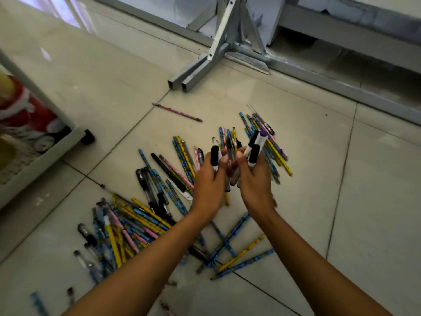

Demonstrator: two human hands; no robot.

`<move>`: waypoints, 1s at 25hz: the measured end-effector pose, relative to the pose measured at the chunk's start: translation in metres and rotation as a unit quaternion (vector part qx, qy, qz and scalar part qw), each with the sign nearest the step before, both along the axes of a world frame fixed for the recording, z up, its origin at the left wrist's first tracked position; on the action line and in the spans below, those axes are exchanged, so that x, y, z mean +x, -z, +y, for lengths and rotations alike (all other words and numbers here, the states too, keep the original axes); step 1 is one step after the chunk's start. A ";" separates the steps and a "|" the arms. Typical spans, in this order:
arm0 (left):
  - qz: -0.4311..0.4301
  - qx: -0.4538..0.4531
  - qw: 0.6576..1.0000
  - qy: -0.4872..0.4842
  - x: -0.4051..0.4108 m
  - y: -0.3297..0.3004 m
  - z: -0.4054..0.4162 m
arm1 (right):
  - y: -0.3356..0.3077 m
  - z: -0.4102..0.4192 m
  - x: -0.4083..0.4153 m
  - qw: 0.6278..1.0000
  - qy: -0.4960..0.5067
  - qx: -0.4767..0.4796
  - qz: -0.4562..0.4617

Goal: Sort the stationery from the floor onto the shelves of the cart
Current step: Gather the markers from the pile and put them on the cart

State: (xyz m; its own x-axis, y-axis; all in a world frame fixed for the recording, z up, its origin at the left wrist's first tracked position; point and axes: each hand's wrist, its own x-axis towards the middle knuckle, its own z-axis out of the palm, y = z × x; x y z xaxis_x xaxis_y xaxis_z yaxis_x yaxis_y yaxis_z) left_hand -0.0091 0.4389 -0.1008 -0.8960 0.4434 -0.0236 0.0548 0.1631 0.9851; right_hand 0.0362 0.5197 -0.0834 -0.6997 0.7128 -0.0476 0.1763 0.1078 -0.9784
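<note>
Many pencils and pens [145,220] lie scattered on the tiled floor, patterned in blue, yellow and pink. My left hand [208,185] and my right hand [257,181] are raised together above the pile, both closed around one bunch of markers and pens [233,160] that stands upright between them. A black-capped marker [214,156] sticks up from the left hand, white markers with dark caps [256,149] from the right. The cart [43,156] shows its white bottom shelf and a black wheel [87,136] at the left edge.
A single pink pencil [177,112] lies apart toward the back. A grey metal frame [218,49] stands on the floor behind the pile. A red and white item [25,110] sits on the cart's lower shelf. Small scissors [182,191] lie among the pens.
</note>
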 end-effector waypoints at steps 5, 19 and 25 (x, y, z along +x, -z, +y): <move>-0.005 0.032 0.995 -0.098 -0.044 -0.066 -0.075 | -0.063 -0.060 -0.057 0.989 -0.148 -0.012 -0.025; -0.041 -0.008 0.938 -0.345 -0.198 -0.273 -0.269 | -0.263 -0.214 -0.208 0.917 -0.396 0.031 -0.026; -0.101 -0.059 0.920 -0.375 -0.279 -0.268 -0.305 | -0.294 -0.242 -0.261 0.892 -0.443 0.070 -0.052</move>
State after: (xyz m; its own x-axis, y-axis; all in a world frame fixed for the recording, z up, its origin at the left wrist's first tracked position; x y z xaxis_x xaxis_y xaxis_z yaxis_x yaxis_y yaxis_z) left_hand -0.2884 0.1336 0.1677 -0.9206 -0.3141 -0.2322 -0.2995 0.1861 0.9358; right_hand -0.2251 0.2778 0.2106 -0.9885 -0.1137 -0.0994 0.0507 0.3705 -0.9275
